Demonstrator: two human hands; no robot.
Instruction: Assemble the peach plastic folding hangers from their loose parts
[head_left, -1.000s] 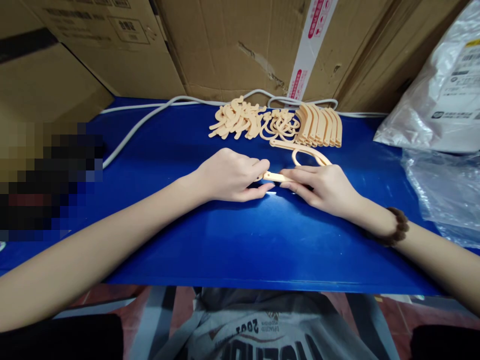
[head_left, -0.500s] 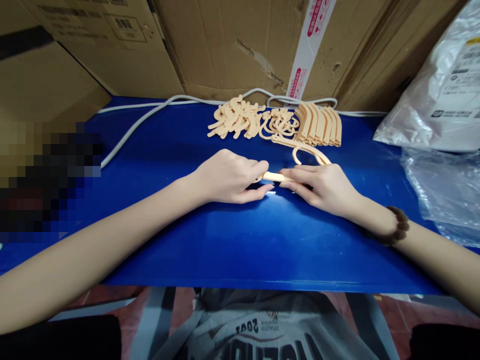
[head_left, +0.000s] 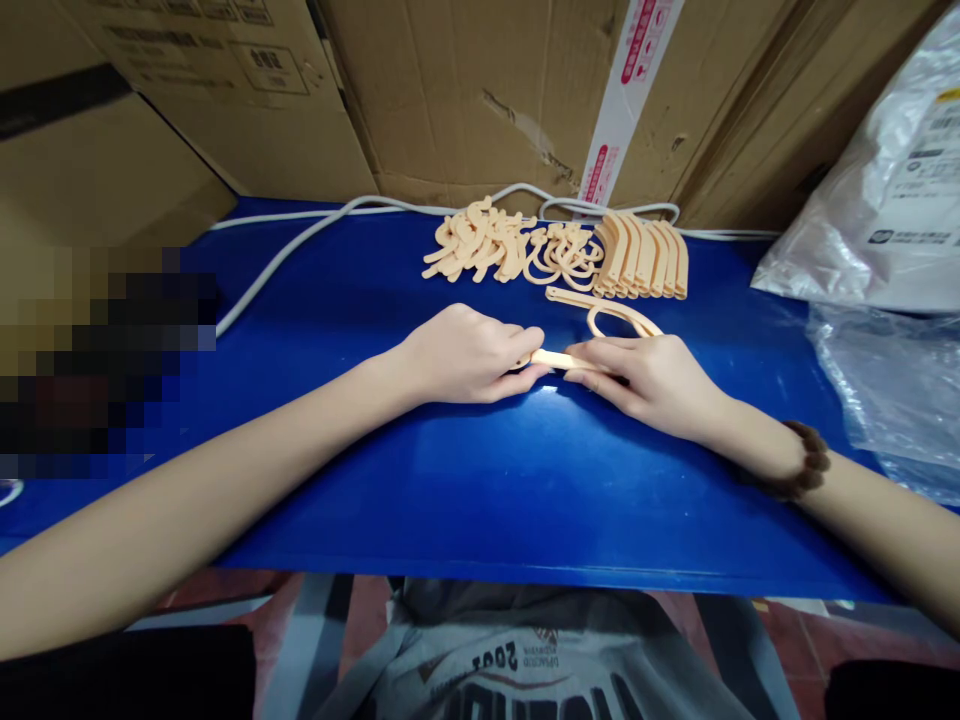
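A cream plastic hanger in separate-looking parts spans the gap between my two hands, above the blue tabletop. My left hand pinches its left end, where a small piece of the same colour shows between thumb and fingers. Around its right part, my right hand is closed, hiding the joint. Beyond the right fingers a hook and another straight hanger arm stick out. Behind lie a pile of small curved pieces, a cluster of loose hooks and a row of curved hanger arms.
Cardboard boxes stand along the back edge of the blue table. A white cable runs in front of them. On the right are a filled plastic bag and clear plastic film. A blurred-out area covers the left.
The lower fingers of my left hand have closed in against the hanger's left end. My right hand keeps its grip. The whole view has shifted slightly.
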